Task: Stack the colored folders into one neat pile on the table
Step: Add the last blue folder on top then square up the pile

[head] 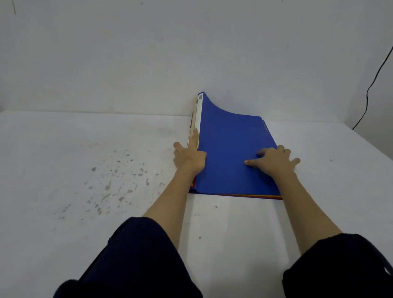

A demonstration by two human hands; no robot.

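We see the blue folder (230, 150) topping a pile right of frame centre on the white surface (64, 169), its far left corner curling up against the wall (153, 44). Red and yellow edges (254, 195) peek out beneath. Our left hand (189, 156) lies spread along the pile's left edge; our right hand (275, 161) presses flat, fingers splayed, on the cover.
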